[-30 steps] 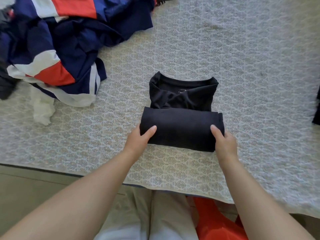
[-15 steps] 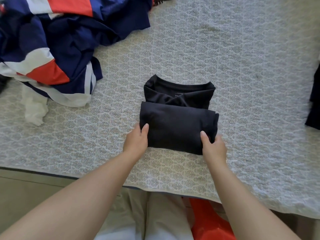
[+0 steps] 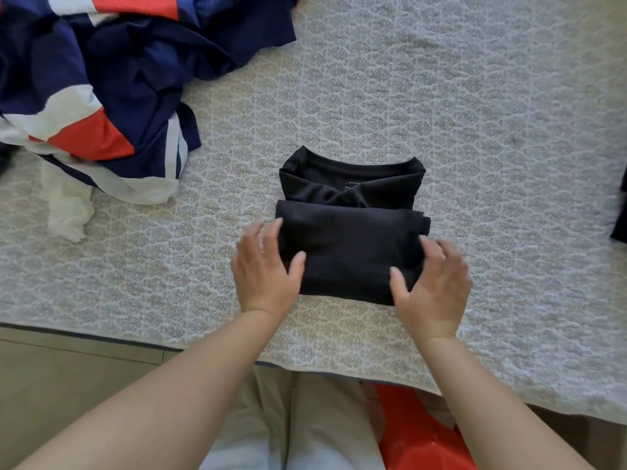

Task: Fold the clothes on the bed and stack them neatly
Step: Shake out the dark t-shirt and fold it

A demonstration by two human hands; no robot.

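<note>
Black folded shirt lies on the bed between the left hand and right hand, each grip wide, fingers relaxed at its sides.

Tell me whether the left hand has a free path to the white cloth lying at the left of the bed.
Probably yes: the left hand is open beside the black shirt, and only bare bedspread lies between it and the white cloth.

A grey patterned bedspread is covering pretty much the whole view, with soft daylight washing over it. Just below the bedspread's near edge, a strip of beige floor is showing at the lower left.
</note>
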